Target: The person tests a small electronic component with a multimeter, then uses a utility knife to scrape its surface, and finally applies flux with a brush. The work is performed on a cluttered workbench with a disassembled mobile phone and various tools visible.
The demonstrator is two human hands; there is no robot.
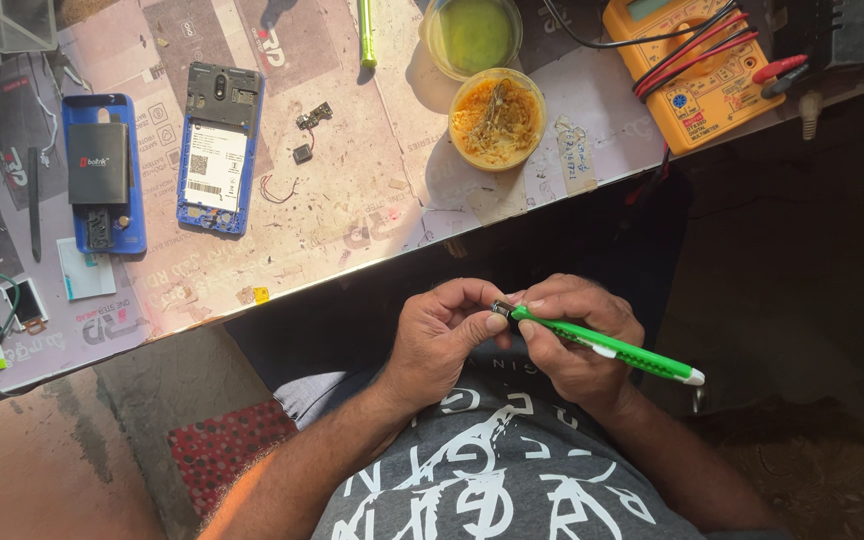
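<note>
Below the bench edge, over my lap, my right hand (pixel 577 340) grips a green pen-shaped tool (pixel 620 350) with a white end. Its tip points left to a small dark part (pixel 501 309) pinched between the thumb and fingers of my left hand (pixel 439 337). The two hands touch at the fingertips. On the bench lie an opened blue phone (pixel 220 148) with its back off and a blue back cover (pixel 102 172) with a black battery on it.
A yellow multimeter (pixel 692 75) with red and black leads sits at the bench's right end. Two round tubs, one orange (pixel 497 118) and one green (pixel 472 35), stand near it. Small loose parts (pixel 312 118), wires and cables at the far left, and a green stick (pixel 366 32) also lie there.
</note>
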